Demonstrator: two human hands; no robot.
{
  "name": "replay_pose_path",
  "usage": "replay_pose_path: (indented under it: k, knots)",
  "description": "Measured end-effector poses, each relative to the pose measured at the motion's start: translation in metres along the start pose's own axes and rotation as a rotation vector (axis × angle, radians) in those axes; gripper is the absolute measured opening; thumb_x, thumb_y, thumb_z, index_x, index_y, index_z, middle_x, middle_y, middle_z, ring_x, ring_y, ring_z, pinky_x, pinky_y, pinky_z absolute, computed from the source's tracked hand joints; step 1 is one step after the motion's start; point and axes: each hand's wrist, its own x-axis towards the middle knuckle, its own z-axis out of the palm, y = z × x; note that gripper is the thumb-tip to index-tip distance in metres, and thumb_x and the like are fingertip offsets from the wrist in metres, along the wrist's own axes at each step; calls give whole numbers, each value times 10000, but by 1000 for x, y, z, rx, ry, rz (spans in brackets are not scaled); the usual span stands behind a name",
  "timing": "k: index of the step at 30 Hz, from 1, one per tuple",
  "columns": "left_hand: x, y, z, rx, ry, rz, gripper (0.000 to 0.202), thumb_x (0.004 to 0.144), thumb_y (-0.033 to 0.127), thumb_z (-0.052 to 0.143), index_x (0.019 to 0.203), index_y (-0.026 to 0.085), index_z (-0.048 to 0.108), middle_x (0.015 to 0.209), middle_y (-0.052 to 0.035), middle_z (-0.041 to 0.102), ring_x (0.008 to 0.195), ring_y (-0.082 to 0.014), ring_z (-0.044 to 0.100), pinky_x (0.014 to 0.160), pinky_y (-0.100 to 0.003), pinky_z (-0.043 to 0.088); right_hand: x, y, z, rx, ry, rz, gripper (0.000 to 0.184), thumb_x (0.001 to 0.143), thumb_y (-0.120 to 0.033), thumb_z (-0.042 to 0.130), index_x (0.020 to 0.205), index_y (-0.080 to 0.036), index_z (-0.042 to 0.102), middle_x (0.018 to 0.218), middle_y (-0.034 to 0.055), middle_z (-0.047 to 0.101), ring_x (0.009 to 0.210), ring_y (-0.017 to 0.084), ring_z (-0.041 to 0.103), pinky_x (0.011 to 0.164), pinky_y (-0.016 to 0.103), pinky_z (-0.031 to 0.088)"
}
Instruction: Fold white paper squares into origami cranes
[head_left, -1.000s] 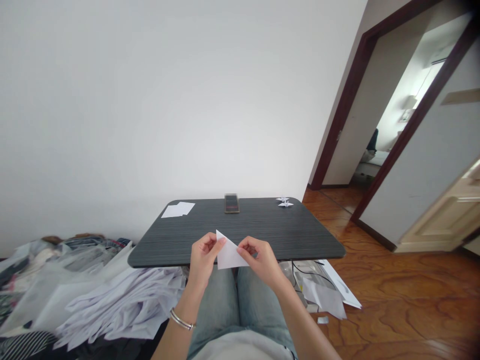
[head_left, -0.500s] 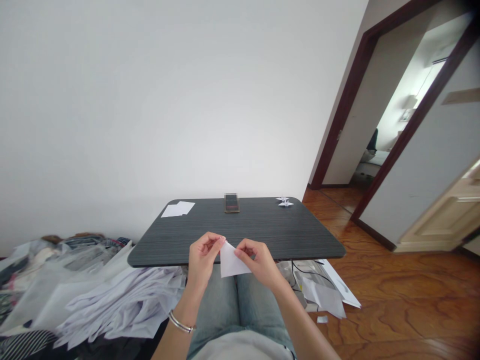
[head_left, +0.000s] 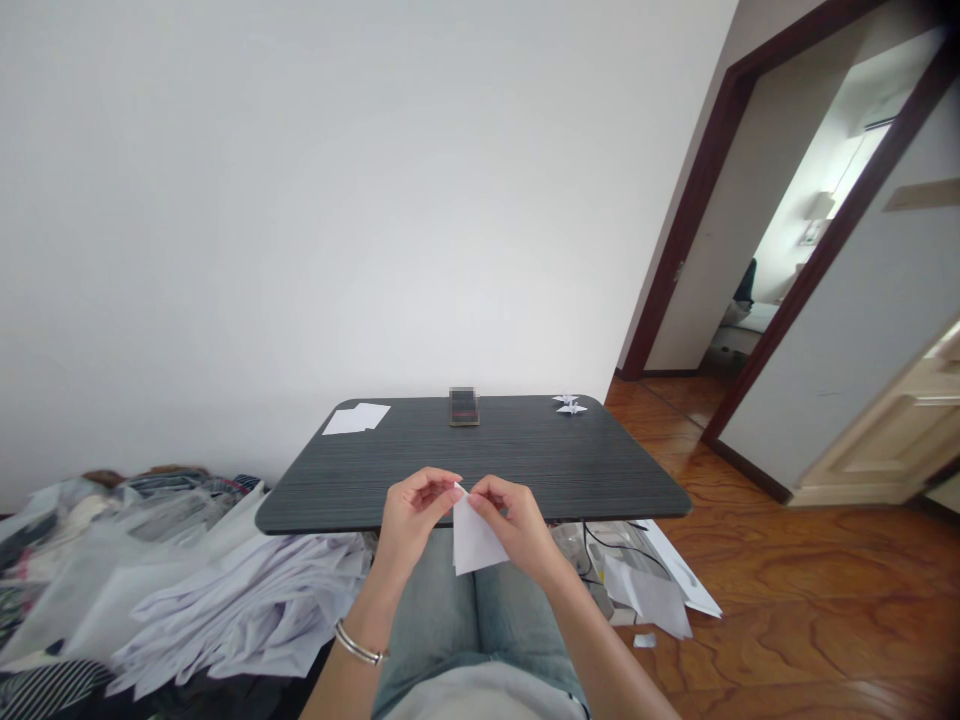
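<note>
A small folded sheet of white paper (head_left: 476,543) hangs between my hands at the table's front edge, above my lap. My left hand (head_left: 415,510) pinches its top corner between thumb and fingertips. My right hand (head_left: 514,518) grips the upper right edge of the same paper, its thumb close to the left one. How many layers the paper has is hard to see. The dark table (head_left: 480,465) lies just beyond both hands.
White sheets (head_left: 352,418) lie at the table's back left, a phone on a stand (head_left: 463,407) at the back middle, and folded paper cranes (head_left: 571,408) at the back right. Clothes (head_left: 255,610) are heaped at the left; papers (head_left: 645,590) and cables sit below right.
The paper has dropped slightly and shifted right. My left hand has moved right, so the fingertips of both hands are nearer each other at the paper's top corner.
</note>
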Motion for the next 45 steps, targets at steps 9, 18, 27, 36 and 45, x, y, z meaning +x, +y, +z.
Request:
replay_pose_path:
  k: [9,18,27,36,45]
  knots:
    - [2,6,-3,3,-29,-50,133,605,250,725,615,137,656,573,-10,632,498,-101,512,519,-220,417,-1,-1,2,-9,-5,-26,184,843,-274,516,735,-169,621,626,-2,586,573,120,503,526,207,365]
    - [-2,7,1,8,81,35,156,704,292,660,674,149,605,613,-13,646,540,-110,544,492,-203,401,0,-3,-1,-65,0,-51,173,836,-221,503,706,-173,606,617,-8,576,572,118,497,537,208,349]
    - [0,5,-5,127,-31,65,203,671,248,701,843,161,636,660,-10,649,653,-140,593,628,-234,449,0,-7,-2,-91,-12,-53,179,837,-221,501,700,-171,605,598,-13,562,557,114,486,527,207,336]
    - [0,0,-4,187,-36,186,122,757,250,620,846,169,595,629,31,547,612,-109,525,601,-212,413,1,-9,0,-101,-32,-49,182,837,-212,495,692,-164,593,589,-17,549,550,107,473,531,205,322]
    - [0,-5,-10,220,-87,152,180,797,323,581,799,152,638,742,-24,586,673,-129,519,607,-222,405,0,-7,0,-103,-32,-24,180,834,-214,502,686,-167,593,590,-18,552,549,106,474,519,201,318]
